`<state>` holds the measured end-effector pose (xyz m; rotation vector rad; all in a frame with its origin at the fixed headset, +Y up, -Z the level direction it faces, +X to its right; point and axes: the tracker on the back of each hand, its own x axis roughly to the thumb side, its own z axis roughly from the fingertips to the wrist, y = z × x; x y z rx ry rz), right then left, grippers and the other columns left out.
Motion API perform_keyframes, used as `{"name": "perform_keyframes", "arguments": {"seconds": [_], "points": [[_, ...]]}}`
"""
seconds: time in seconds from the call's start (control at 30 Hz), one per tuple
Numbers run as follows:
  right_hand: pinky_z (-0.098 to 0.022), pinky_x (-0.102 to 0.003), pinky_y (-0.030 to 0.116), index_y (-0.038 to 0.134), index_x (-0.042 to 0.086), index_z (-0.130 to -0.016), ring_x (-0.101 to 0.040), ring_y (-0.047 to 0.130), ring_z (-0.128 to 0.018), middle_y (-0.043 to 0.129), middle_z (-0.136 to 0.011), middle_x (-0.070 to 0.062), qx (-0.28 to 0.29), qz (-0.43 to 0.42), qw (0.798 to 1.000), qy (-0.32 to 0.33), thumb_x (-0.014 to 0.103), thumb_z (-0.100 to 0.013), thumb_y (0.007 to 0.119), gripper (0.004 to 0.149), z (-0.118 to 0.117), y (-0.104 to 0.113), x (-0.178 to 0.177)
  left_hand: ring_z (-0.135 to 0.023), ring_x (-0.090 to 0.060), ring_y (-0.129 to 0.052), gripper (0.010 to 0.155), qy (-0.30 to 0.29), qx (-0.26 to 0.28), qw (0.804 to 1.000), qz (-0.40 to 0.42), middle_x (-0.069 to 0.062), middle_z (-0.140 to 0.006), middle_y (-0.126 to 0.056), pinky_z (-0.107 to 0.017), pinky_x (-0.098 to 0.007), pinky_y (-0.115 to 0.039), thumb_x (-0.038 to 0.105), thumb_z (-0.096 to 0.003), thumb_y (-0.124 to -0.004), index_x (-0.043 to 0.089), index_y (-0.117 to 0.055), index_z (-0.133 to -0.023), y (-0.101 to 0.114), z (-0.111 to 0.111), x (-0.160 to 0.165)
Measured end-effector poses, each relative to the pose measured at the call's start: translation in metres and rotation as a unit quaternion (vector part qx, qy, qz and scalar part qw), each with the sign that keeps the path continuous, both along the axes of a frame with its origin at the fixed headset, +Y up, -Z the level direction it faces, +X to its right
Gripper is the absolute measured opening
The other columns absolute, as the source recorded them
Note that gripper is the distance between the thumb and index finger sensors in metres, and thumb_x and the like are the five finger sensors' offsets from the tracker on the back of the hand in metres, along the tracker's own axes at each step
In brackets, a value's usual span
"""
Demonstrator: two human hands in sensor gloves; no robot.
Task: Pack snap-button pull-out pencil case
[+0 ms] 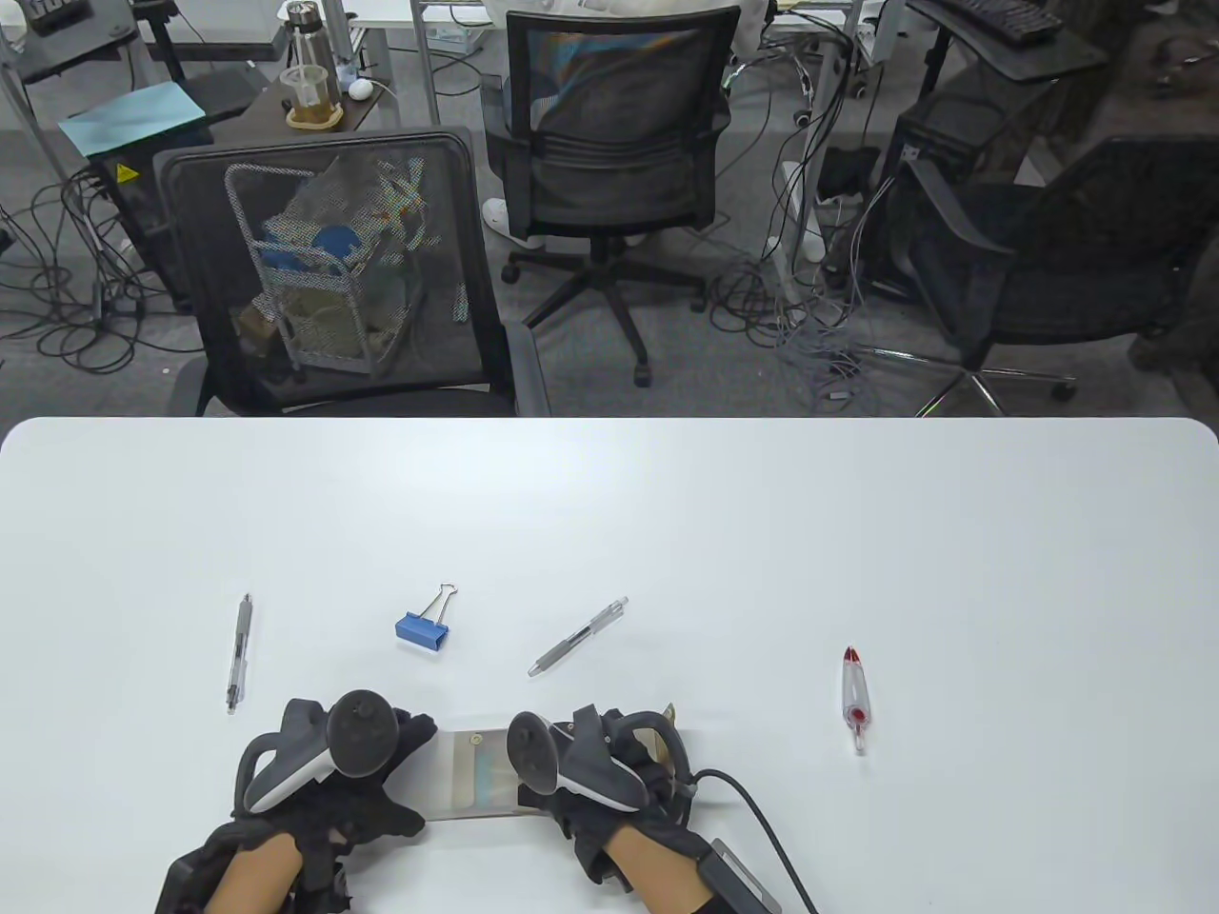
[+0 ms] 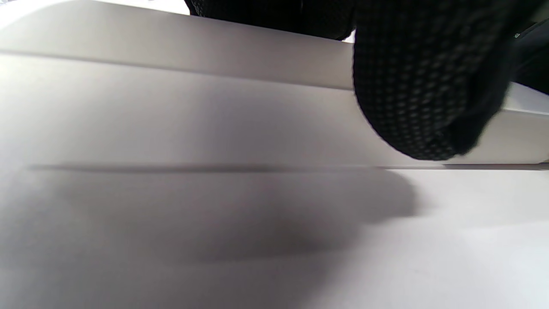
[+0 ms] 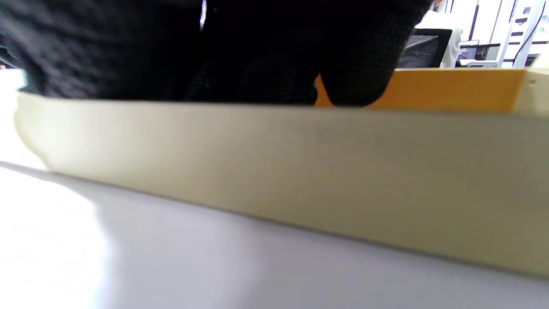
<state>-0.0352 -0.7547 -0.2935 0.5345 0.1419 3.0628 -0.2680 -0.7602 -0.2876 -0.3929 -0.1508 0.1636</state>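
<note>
Both gloved hands, left hand and right hand, gripping pencil case, white table, office chairs behind

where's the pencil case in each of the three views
Table view: the pencil case lies at bottom centre, between the left hand and the right hand.
Left wrist view: its pale side fills the upper half.
Right wrist view: its cream side runs across the middle, orange showing above.
Shared landmark: the white table under it.
</note>
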Motion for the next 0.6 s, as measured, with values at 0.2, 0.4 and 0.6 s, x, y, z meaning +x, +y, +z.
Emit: {"name": "perform_keyframes", "arguments": {"seconds": [0.2,0.4,0.6], "points": [[-0.064,-0.037,0.078,0.084,0.045,-0.082,-0.008,0.095,-0.068,0.098,-0.078,0.016,0.005,0.002,1.000,0.016,0.060,-0.031,0.085,0.053,0.005,0.010,0.010,-0.113,-0.023,-0.062,0.093,0.000,-0.002,1.000,0.005,0.014,-0.116,-0.059,-0.085,-0.061,-0.041,0.054,-0.0224,-0.100,0.046,-0.058,-0.105,0.000,0.000,-0.001],[-0.068,-0.040,0.075,0.073,0.044,-0.094,-0.013,0.088,-0.083,0.087,-0.095,0.013,0.114,-0.010,0.993,0.002,0.068,-0.035,0.074,0.063,0.021,0.049,0.047,-0.113,-0.023,-0.061,0.094,0.000,-0.007,1.000,0.011,0.014,-0.116,-0.058,-0.085,-0.061,-0.041,0.054,-0.0226,-0.100,0.046,-0.057,-0.105,-0.001,-0.001,-0.002],[-0.077,-0.054,0.062,0.061,0.044,-0.103,-0.020,0.073,-0.102,0.068,-0.114,0.008,0.172,-0.001,0.984,-0.051,0.077,-0.036,0.064,0.075,0.026,0.059,0.098,-0.114,-0.023,-0.061,0.093,0.000,-0.005,1.000,0.004,0.013,-0.117,-0.057,-0.085,-0.061,-0.040,0.054,-0.0235,-0.099,0.046,-0.056,-0.106,0.000,0.001,0.000]]}}
